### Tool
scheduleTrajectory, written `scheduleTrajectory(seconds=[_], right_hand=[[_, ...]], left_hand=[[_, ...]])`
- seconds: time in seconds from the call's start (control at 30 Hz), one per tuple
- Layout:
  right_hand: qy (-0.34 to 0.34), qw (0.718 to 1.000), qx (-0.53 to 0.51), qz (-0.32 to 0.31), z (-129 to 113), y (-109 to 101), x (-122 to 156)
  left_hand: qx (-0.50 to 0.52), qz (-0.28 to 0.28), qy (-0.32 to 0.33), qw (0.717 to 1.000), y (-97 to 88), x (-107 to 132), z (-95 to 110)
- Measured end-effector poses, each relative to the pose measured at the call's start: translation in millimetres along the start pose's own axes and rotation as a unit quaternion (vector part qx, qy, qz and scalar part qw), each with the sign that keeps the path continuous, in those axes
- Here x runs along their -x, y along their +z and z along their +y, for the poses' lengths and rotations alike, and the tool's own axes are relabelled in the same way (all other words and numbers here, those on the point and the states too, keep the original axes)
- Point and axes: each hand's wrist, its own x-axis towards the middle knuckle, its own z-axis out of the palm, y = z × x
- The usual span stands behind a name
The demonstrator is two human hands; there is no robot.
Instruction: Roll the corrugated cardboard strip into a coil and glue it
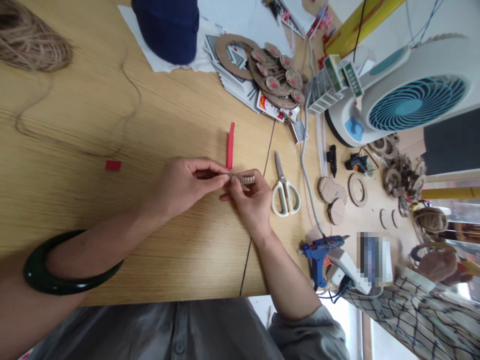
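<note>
- Wood-grain counter [93, 115] carries everything. A dark seam runs across it and passes under the right wrist.
- White fan [412, 95] with a teal grille lies far right, well apart from the hands.
- Navy cap [167, 27] sits on white paper at the far edge. A bundle of twine [30, 42] is in the far left corner, with a loose strand trailing over the counter.
- Cardboard ring [277, 75] studded with rolled rosettes rests on scattered playing cards, beyond the hands.
- Dark green bangle [56, 280] is on the left forearm.
- Left hand [187, 182]: thumb and forefinger are pinched on the left end of the corrugated strip, other fingers curled.
- Right hand [249, 200]: also pinched on it, thumb on top and fingers under. The ribbed end pokes out just past the thumb.
- Blue glue gun [318, 250] is near the counter's front edge, right of the right forearm, cord attached.
- White-handled scissors [285, 192] lie just beside the right hand, blades pointing away from the person.
- Red strip [230, 146] lies flat just beyond the fingertips, long axis running away from the person.
- Corrugated strip [243, 178]: held just above the counter at centre, between both sets of fingertips. Its long axis runs left-right, crosswise to the red strip. Both hands are on it, so neither is nearer.
- Red scrap [113, 165] lies alone, left of the left hand.
</note>
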Motion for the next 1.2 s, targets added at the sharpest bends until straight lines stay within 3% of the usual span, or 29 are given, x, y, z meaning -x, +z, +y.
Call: scheduleTrajectory(seconds=[0.3, 0.43, 0.6, 0.9, 1.03, 1.2], right_hand=[[-0.05, 0.997, 0.05, 0.015, 2.0, -0.1, 1.6], [-0.051, 0.997, 0.049, 0.017, 1.4, 0.9, 2.6], [-0.008, 0.999, -0.026, -0.021, 1.0, 0.8, -0.6], [0.065, 0.987, -0.125, -0.081, -5.4, -4.6, -4.3], [0.077, 0.981, -0.149, -0.093, -5.2, -4.5, -4.1], [0.065, 0.984, -0.153, -0.066, -1.3, -4.0, -3.9]], left_hand=[[0.086, -0.039, -0.044, 0.995, -2.4, -0.2, 9.7], [0.055, -0.024, -0.037, 0.997, -2.0, 0.7, 6.9], [-0.001, 0.017, 0.024, 1.0, 0.3, 3.9, 4.2], [0.016, 0.046, 0.068, 0.997, -0.4, 1.7, 1.6], [0.037, 0.032, 0.06, 0.997, -0.1, 2.7, 4.9], [0.041, 0.025, 0.028, 0.998, 1.8, 4.0, 6.4]])
